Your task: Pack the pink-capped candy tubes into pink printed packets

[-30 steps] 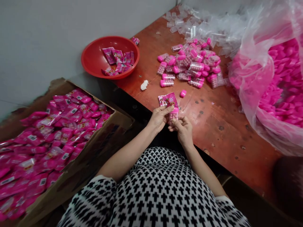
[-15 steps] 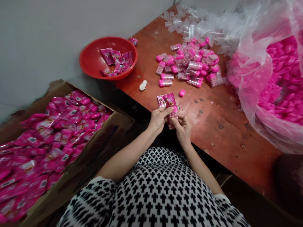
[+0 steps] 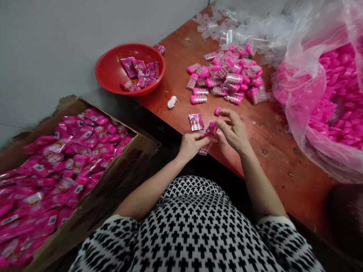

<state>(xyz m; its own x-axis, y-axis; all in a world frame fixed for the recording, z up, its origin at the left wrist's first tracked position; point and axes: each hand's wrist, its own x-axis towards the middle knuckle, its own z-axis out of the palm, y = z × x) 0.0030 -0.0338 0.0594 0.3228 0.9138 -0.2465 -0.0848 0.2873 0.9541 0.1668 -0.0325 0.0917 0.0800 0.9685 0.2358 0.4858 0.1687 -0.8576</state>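
My left hand (image 3: 193, 146) pinches a pink printed packet (image 3: 210, 131) over the front edge of the table; pink balls show through its lower, clear part. Fingers apart, my right hand (image 3: 235, 131) reaches over the tabletop, its fingertips by a small pink cap (image 3: 217, 111). Whether they touch the cap I cannot tell. A flat pink sachet (image 3: 196, 122) lies on the table just beyond my left hand. Farther back is a heap of clear tubes (image 3: 227, 71) with pink ends, filled with pink balls.
A red bowl (image 3: 106, 77) holding several sachets overhangs the table's left edge. Below it stands a cardboard box (image 3: 113, 166) full of pink packets. Clear empty tubes (image 3: 227, 37) are piled at the back, and a plastic bag (image 3: 307, 124) of pink caps stands right. A white lump (image 3: 171, 101) sits near the bowl.
My right hand has let go of the packet and moved right and forward to the loose cap. The packet, still in my left hand, has dropped slightly and tilted, leaving the flat sachet uncovered.
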